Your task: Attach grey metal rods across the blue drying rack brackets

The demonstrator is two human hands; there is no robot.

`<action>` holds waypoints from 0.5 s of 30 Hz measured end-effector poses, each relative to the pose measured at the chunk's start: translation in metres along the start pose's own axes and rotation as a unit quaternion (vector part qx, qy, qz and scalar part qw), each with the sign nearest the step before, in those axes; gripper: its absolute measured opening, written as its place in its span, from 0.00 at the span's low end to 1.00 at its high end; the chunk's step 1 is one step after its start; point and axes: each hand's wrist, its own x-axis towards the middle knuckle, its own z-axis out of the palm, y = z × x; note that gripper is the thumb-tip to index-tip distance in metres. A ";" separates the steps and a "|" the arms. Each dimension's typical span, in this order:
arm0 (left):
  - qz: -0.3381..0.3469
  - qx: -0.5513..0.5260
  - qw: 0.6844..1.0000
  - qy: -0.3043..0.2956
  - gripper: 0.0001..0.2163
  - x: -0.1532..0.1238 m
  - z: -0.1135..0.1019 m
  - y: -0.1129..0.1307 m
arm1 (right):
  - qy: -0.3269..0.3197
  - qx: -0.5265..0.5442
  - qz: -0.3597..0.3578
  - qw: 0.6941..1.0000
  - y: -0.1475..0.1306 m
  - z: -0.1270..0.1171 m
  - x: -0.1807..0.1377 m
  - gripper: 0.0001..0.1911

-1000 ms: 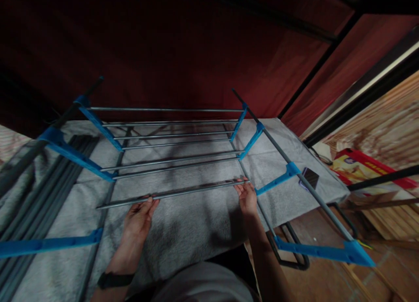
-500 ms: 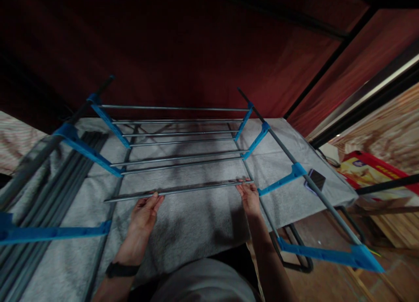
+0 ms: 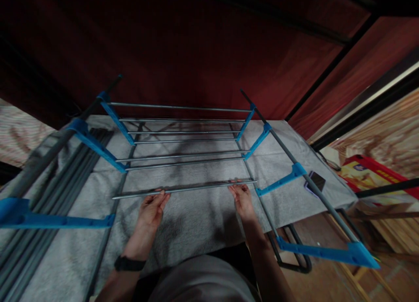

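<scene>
A grey cloth (image 3: 199,225) is lying under the blue-jointed rack (image 3: 98,145). A loose metal rod (image 3: 196,188) is hanging just before its nearest rails, left hand (image 3: 152,210) and right hand (image 3: 242,198) pinching it. Keeping it level should help both ends seat.

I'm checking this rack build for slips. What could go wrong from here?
The rod is held only by the fingertips of the left hand and right hand, so it might slip onto the grey cloth. Its right end lies close to the blue bracket, where fingers may get pinched.
</scene>
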 end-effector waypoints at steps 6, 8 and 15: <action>-0.015 -0.004 1.000 0.006 0.15 -0.001 0.000 0.000 | -0.021 0.005 -0.024 0.999 0.007 0.009 -0.003 0.16; -0.012 -0.010 1.000 0.001 0.16 -0.001 -0.001 -0.001 | -0.027 0.000 -0.034 0.999 0.006 0.010 -0.003 0.16; -0.026 -0.035 0.999 -0.006 0.16 -0.001 -0.002 -0.001 | -0.013 0.033 -0.012 0.999 -0.001 0.014 -0.006 0.17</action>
